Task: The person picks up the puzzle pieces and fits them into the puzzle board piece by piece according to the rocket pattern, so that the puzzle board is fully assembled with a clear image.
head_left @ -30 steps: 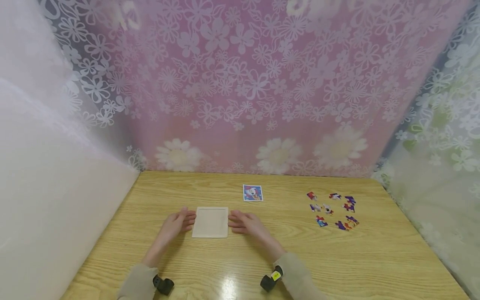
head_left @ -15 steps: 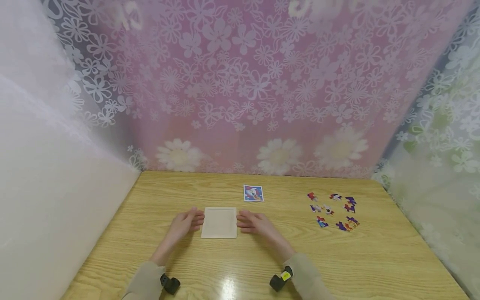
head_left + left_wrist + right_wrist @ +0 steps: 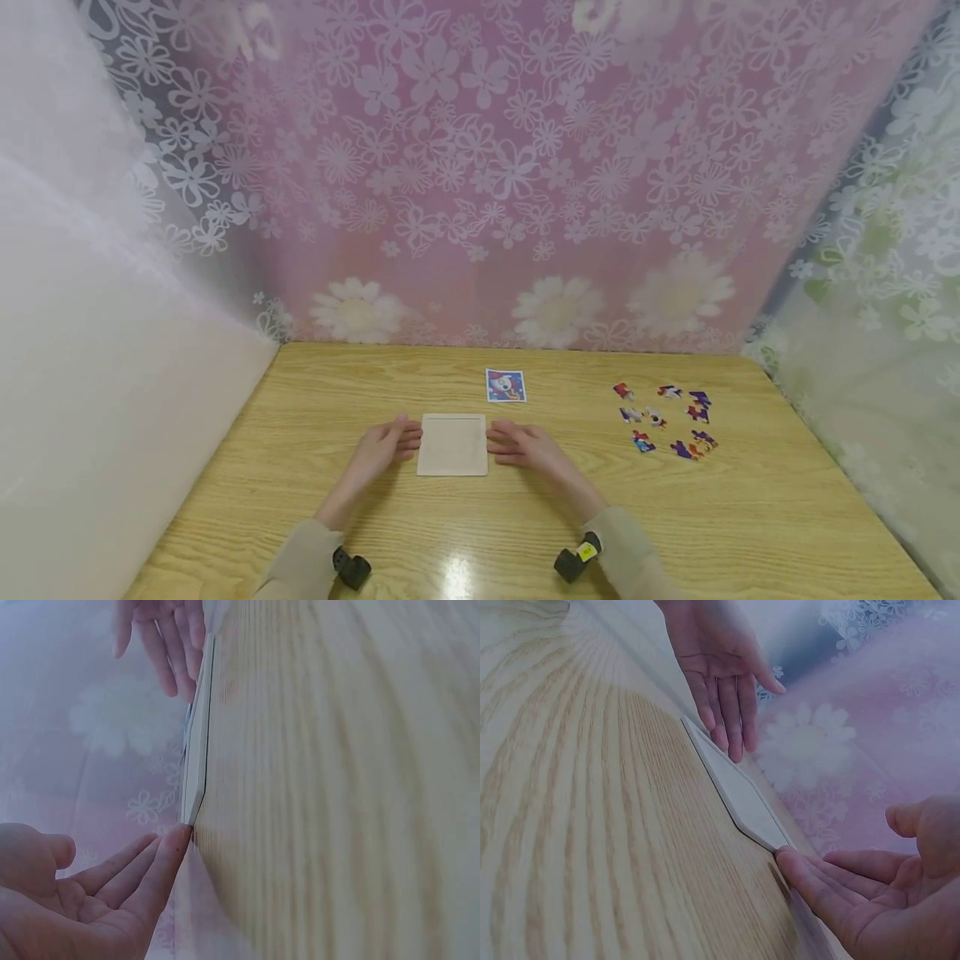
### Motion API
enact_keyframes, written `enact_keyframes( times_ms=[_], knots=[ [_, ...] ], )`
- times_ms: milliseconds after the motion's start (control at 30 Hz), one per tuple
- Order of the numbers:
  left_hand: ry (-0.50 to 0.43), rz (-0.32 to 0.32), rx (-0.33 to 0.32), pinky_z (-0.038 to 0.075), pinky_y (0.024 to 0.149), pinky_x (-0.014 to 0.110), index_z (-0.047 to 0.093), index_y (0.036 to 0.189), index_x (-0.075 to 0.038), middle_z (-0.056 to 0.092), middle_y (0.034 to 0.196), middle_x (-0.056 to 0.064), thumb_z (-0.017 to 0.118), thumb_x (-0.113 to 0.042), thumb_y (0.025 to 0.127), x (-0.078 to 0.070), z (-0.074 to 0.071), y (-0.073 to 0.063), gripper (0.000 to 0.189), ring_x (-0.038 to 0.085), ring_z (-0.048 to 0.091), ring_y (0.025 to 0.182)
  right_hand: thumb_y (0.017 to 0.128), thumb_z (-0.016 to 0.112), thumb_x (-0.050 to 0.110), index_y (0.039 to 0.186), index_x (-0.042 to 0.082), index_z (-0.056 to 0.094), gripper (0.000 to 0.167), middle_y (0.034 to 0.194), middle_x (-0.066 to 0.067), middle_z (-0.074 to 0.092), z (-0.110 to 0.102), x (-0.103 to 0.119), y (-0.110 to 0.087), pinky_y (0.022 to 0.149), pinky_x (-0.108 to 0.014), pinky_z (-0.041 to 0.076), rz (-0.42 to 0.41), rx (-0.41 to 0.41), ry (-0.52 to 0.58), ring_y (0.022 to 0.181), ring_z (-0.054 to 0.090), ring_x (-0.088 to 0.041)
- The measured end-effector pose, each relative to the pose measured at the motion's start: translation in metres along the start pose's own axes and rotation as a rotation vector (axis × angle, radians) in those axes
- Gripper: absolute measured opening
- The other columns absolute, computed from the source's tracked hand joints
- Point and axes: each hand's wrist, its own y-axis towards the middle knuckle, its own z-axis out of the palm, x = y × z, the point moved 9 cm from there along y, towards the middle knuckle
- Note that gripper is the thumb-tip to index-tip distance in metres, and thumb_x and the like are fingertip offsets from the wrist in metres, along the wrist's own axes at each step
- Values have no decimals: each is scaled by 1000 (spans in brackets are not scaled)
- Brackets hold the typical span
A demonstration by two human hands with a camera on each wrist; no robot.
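Snugly between hands (image 3: 380, 448) (image 3: 531, 448), tray (image 3: 452, 447) side edges.

Pink floral backdrop (image 3: 495, 175), wood-grain table (image 3: 750, 517), light glare (image 3: 457, 577)

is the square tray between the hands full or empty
Empty: the tray shows a bare floor; the puzzle pieces lie on the table.

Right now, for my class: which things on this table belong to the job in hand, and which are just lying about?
In the job:
pale rimmed tray
left hand, touching its left edge
right hand, touching its right edge

Lying about, untouched:
loose jigsaw pieces, off to the right
cartoon picture card, beyond the tray; perhaps the pieces' guide
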Motion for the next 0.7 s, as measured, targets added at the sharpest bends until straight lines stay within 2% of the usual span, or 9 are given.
enact_keyframes(
  times_ms=[500, 700],
  knots=[
    [-37, 39, 68, 59, 92, 43, 60, 128, 16, 66, 123, 31, 38, -32, 112, -5, 25, 7, 55, 40, 67, 113, 113, 33, 27, 143, -19, 41, 55, 142, -34, 50, -26, -1, -13, 100, -38, 54, 14, -9, -21, 127, 59, -41],
    [-35, 34, 83, 59, 92, 43, 60, 128, 16, 66, 124, 31, 38, -35, 111, -6, 32, 9, 58, 40, 67, 114, 113, 31, 26, 143, -20, 40, 55, 143, -35, 49, -32, -1, -17, 101, -38, 54, 1, -8, -28, 127, 58, -41]
  ],
)
